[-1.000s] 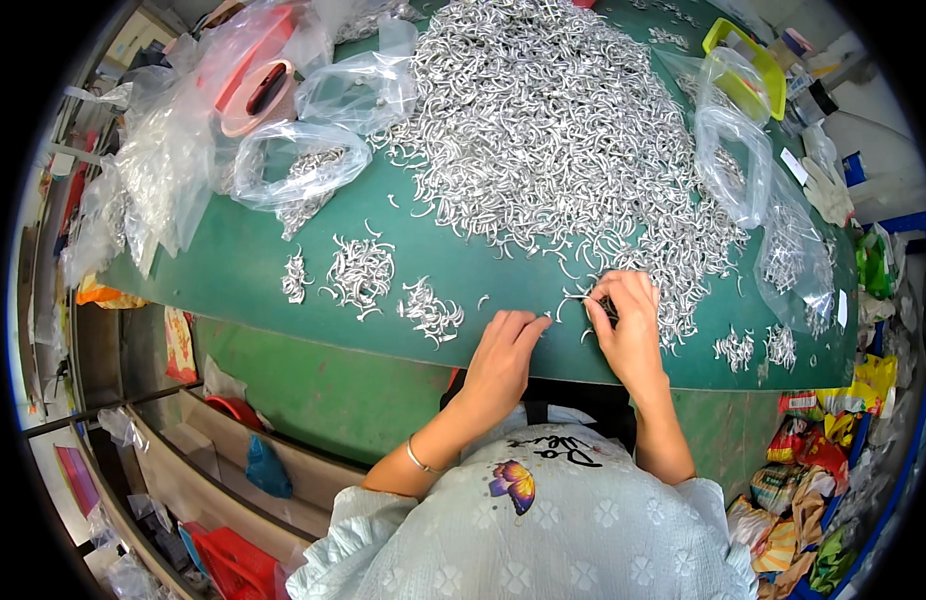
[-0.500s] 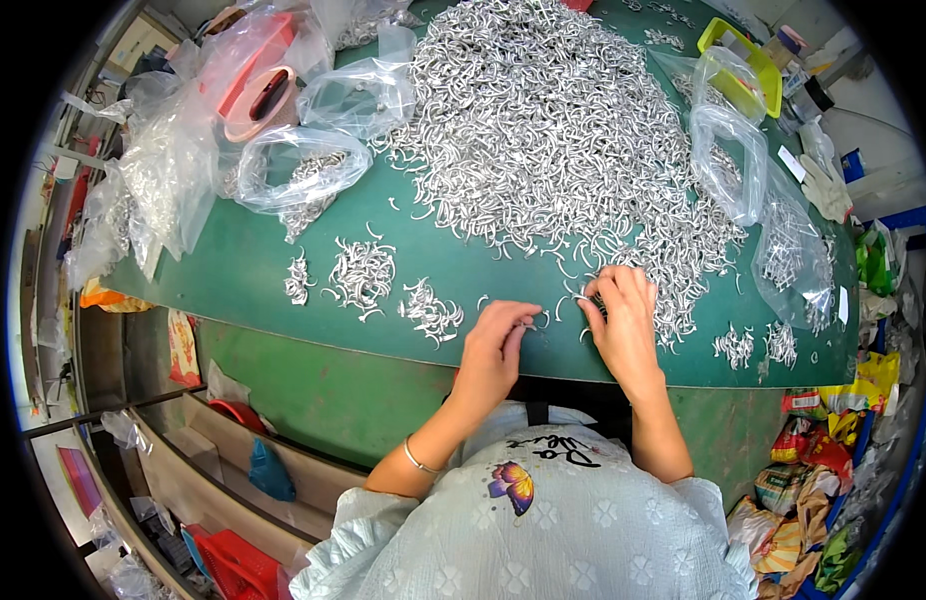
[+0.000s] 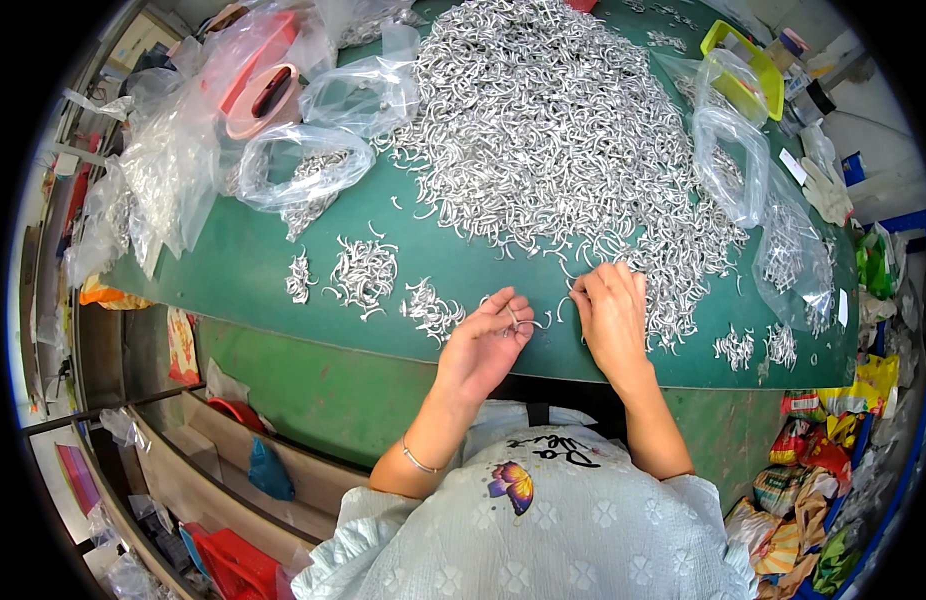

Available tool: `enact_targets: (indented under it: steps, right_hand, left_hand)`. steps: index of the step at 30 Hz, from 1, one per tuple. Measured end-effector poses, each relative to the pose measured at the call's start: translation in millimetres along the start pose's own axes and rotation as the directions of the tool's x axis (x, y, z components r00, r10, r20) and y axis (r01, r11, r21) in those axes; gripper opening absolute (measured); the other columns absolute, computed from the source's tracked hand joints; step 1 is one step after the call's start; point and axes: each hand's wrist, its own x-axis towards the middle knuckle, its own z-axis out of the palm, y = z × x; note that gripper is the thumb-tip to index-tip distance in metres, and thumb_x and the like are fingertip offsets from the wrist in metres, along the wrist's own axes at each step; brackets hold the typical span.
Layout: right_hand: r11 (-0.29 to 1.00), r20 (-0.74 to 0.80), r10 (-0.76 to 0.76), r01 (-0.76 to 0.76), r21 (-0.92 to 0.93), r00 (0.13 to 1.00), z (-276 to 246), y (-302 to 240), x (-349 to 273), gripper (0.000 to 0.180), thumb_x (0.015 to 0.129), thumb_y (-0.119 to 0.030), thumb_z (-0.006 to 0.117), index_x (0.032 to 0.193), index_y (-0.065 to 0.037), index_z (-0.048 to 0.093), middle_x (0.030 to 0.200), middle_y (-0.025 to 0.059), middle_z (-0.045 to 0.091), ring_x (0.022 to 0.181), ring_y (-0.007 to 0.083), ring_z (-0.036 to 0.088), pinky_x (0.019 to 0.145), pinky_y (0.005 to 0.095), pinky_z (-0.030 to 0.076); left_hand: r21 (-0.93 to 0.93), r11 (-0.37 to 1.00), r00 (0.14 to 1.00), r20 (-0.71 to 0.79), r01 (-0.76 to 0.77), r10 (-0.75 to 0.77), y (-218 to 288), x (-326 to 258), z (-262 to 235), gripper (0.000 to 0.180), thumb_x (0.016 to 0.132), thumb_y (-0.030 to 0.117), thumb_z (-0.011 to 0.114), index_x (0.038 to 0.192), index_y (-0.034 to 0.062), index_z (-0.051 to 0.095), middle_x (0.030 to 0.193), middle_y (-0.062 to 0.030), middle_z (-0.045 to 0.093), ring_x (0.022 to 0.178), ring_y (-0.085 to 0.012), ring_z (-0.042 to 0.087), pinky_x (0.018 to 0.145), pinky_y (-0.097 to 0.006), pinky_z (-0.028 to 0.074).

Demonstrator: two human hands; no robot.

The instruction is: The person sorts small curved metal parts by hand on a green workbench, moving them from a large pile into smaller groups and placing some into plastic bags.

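Observation:
A large heap of small curved silver metal pieces [image 3: 543, 130] covers the middle of the green table [image 3: 243, 270]. My left hand [image 3: 483, 345] is by the table's near edge, palm turned up, its fingers curled round a curved metal piece [image 3: 513, 318]; whether it holds more than one is unclear. Another curved piece [image 3: 547, 319] shows just off its fingertips. My right hand [image 3: 613, 315] is palm down at the heap's near edge, fingers bent together and touching the tabletop pieces. Whatever lies under those fingertips is hidden.
Small separate piles of pieces [image 3: 365, 275] lie to the left, and others [image 3: 735, 347] to the right. Clear plastic bags [image 3: 305, 170] holding pieces stand on both sides. A pink container [image 3: 261, 105] is at the far left, a yellow-green tray [image 3: 748, 70] at the far right.
My left hand has rolled from palm down to palm up and shifted slightly left. My right hand has drawn its fingers together, moving a little left.

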Motion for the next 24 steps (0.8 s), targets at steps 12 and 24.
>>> enact_targets:
  steps: [12, 24]
  right_hand:
    - [0.998, -0.005, 0.029, -0.028, 0.061, 1.0, 3, 3, 1, 0.011, 0.081, -0.008, 0.07, 0.085, -0.006, 0.06, 0.089, 0.0081, 0.053, 0.089, 0.0274, 0.05, 0.078, 0.0407, 0.036]
    - [0.943, -0.066, 0.097, -0.07, 0.326, 0.993, 5, 7, 8, 0.01, 0.085, 0.0, 0.065, 0.088, -0.001, 0.056, 0.089, 0.0114, 0.055, 0.086, 0.0298, 0.052, 0.079, 0.0405, 0.041]
  left_hand:
    - [-0.464, 0.858, 0.97, 0.192, 0.222, -0.147, -7, 0, -5, 0.022, 0.107, 0.017, 0.041, 0.107, 0.0008, 0.056, 0.082, -0.0018, 0.043, 0.058, -0.0074, 0.038, 0.047, -0.022, 0.031]
    - [-0.695, 0.661, 0.959, 0.228, 0.281, -0.168, -21, -2, 8, 0.034, 0.109, 0.019, 0.032, 0.118, -0.0052, 0.055, 0.081, -0.0054, 0.048, 0.049, -0.0075, 0.044, 0.039, -0.021, 0.033]
